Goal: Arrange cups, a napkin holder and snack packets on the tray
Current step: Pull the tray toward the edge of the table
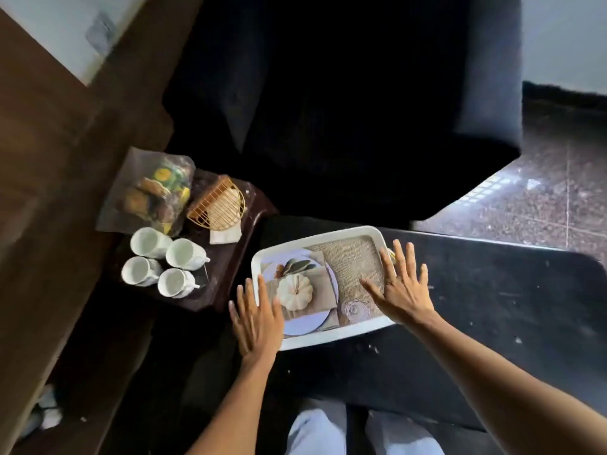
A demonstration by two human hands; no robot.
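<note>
Dark tabletop (476,290) fills the near right of the scene, with a black upholstered seat beyond it and speckled stone floor at far right. A white-rimmed tray (315,236) lies at the table's left end, printed with a plate, a pale pumpkin and woven matting; no cup, holder or packet is on it yet.

Both hands are spread flat with fingers splayed, gripping nothing. The left hand (259,318) covers the tray's near-left corner; the right hand (402,289) lies over its right end.

Left of the tray, on a small dark side table (230,274), four white cups (164,266) cluster together, mouths up. Farther back a gold wire napkin holder (218,205) leans over a folded white napkin (225,235), and a clear bag of snack packets (154,195) lies at the far left.

The step in hand looks like squaring and steadying the tray before loading. It would go best with even pressure from both palms and the tray kept well in from the table's left edge, which it sits close to.

Open room lies to the right, where the tabletop is bare. The side table is crowded, and its near edge is close to the nearest cups, so those would be safest lifted straight up, one at a time.
</note>
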